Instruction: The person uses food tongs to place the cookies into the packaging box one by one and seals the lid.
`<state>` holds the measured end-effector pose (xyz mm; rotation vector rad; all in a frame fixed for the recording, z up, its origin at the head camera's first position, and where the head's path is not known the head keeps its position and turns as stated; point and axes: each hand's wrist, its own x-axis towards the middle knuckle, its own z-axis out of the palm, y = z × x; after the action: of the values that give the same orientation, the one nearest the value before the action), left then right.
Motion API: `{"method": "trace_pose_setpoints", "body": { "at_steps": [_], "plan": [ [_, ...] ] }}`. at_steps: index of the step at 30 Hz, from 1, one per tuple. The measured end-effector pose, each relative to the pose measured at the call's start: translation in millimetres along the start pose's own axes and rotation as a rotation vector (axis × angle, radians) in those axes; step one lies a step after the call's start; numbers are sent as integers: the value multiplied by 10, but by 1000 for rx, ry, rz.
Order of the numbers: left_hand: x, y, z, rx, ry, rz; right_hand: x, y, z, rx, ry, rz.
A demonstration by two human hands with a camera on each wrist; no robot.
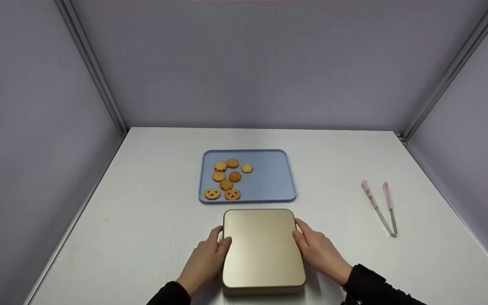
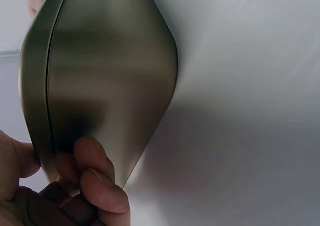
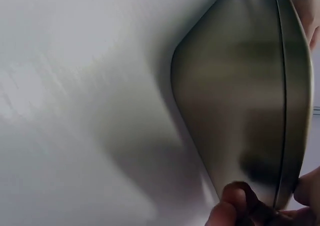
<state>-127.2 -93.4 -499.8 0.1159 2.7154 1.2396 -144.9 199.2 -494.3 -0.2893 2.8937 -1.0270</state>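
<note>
A gold rectangular tin (image 1: pixel 263 250) with rounded corners lies at the near middle of the white table, its lid on. My left hand (image 1: pixel 206 259) grips the tin's left side, thumb at the lid's edge. In the left wrist view, curled fingers (image 2: pixel 102 181) press against the side wall below the lid seam. From the opposite side my right hand (image 1: pixel 321 254) holds the tin, thumb on the lid's rim. The right wrist view shows fingertips (image 3: pixel 234 198) on that wall. What is inside the tin is hidden.
Just beyond the tin lies a blue tray (image 1: pixel 269 178) with several cookies (image 1: pixel 235 176) on its left half, two of them with cut-out faces. Tongs (image 1: pixel 381 212) with pink tips lie spread on the right. Grey panels (image 1: pixel 244 63) enclose the table's back and sides.
</note>
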Motion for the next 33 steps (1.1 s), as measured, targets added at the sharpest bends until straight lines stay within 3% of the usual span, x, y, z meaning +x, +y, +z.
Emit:
{"method": "trace_pose_setpoints", "body": {
  "at_steps": [6,11,16,21,25,33],
  "plan": [
    [-26,-3,53,134,33,51,-34,-9,80,-58,9,-90],
    [-52,12,122,285,72,117,-54,-17,144,-151,76,-169],
    [-71,20,200,384,157,154,-58,-41,188,-210,120,-176],
    [-60,31,258,458,239,180,-64,-64,207,-274,148,-196],
    [-46,28,271,503,292,237,-66,-56,226,-315,193,-248],
    [-38,25,295,530,312,266,-38,-20,273,-324,229,-290]
  ]
}}
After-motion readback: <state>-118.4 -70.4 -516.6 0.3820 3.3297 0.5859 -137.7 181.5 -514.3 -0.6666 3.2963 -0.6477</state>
